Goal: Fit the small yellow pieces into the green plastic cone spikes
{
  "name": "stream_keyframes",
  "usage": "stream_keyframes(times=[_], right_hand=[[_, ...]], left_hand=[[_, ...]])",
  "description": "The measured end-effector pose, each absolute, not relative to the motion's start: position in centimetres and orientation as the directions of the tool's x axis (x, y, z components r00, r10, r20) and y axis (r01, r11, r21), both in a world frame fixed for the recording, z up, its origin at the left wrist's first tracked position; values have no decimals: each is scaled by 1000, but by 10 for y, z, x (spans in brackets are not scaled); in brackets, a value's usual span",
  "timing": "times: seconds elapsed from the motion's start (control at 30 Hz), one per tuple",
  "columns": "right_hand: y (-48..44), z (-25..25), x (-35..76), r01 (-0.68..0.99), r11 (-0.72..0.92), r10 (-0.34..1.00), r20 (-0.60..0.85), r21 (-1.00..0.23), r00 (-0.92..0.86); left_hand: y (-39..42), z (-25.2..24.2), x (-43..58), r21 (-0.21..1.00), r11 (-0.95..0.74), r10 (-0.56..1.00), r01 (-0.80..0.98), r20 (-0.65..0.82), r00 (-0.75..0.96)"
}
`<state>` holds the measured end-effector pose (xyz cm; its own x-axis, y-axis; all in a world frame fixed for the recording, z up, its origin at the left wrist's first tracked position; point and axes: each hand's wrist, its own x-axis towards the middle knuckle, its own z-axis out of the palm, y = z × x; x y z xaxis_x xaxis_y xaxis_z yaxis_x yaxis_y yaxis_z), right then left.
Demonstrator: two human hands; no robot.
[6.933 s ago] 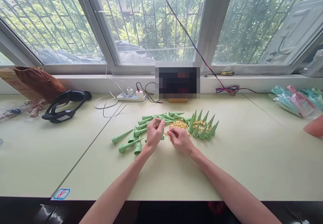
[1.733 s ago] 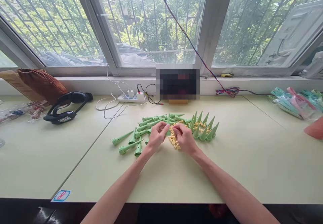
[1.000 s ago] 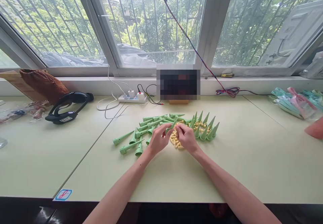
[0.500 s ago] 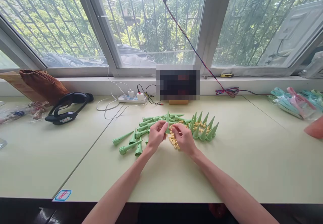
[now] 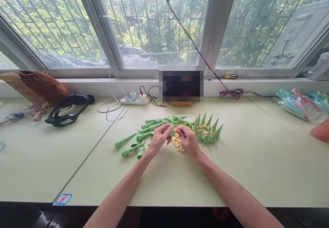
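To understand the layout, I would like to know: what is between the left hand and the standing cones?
The head view shows a cone held by the left hand, then yellow pieces and the right hand.

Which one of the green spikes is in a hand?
The upright green spike, held tip-up by the left hand. The others lie on their sides in the loose pile or stand in the cluster at the right.

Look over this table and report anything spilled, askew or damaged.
Nothing looks plainly damaged. Most untidy: the lying green cones at left, pointing different ways, unlike the upright green cones at right. Yellow pieces lie in a loose heap, not clearly spilled.
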<state>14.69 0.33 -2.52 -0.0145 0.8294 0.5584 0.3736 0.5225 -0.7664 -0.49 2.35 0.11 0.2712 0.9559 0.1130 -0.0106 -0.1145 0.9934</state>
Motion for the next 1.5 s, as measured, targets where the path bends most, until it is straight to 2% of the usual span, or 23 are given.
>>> stream_keyframes(times=[0.5, 0.87, 1.1, 1.33, 1.5], right_hand=[[3, -27, 148, 415, 469, 858, 514, -780, -4], [5, -32, 147, 449, 450, 863, 505, -772, 4], [2, -26, 147, 437, 423, 875, 484, -793, 31], [5, -29, 148, 467, 549, 804, 591, -693, -67], [6, -29, 149, 458, 562, 799, 595, -689, -87]], left_hand=[[23, -7, 0, 967, -248, 929, -50, 253, 270], [23, -9, 0, 954, -298, 909, -36, 295, 294], [22, -4, 0, 974, -224, 952, 5, 218, 216], [26, -3, -4, 990, -135, 971, -30, 138, 193], [24, -2, -4, 993, -118, 973, -4, 116, 200]])
